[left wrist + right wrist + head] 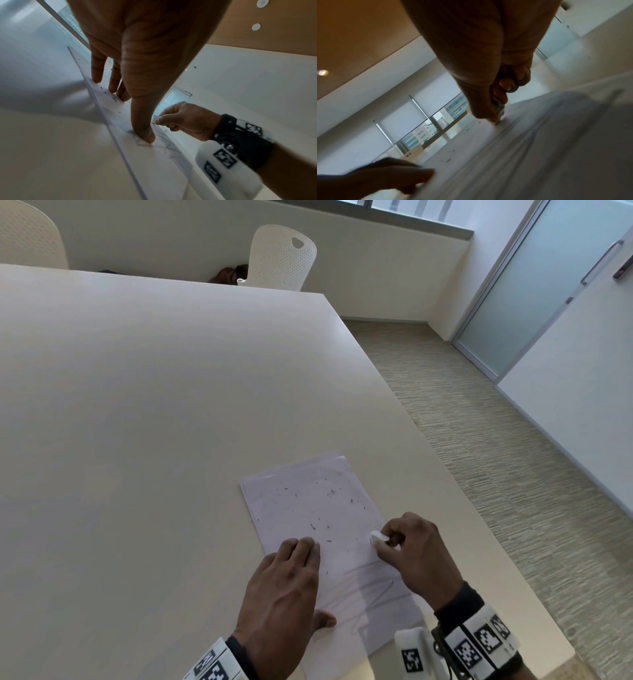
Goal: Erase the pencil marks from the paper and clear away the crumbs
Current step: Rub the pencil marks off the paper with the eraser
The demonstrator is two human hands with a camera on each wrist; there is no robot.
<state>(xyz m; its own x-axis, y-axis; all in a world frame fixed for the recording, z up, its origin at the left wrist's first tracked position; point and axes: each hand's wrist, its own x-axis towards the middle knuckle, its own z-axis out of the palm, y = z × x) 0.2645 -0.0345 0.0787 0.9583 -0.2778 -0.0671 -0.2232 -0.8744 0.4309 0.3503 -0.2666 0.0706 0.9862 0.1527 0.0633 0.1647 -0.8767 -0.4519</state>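
A white sheet of paper (pixel 308 508) lies on the cream table (pixel 137 405) near its right edge. Dark eraser crumbs (pixel 313 526) are scattered over its far half, and grey pencil strokes (pixel 376 587) cross its near half. My left hand (pixel 291 583) lies flat on the paper's left side, straight fingers pressing it down. My right hand (pixel 407 549) pinches a small white eraser (pixel 379 536) whose tip touches the paper at its right side. In the left wrist view the thumb (pixel 144 129) presses on the pencil strokes (pixel 164 147). The eraser (pixel 499 108) shows blurred in the right wrist view.
The table's right edge (pixel 445 474) runs close beside the paper, with carpet floor (pixel 513 457) below. White chairs (pixel 281 258) stand at the table's far side. A frosted glass door (pixel 534 285) is at the far right.
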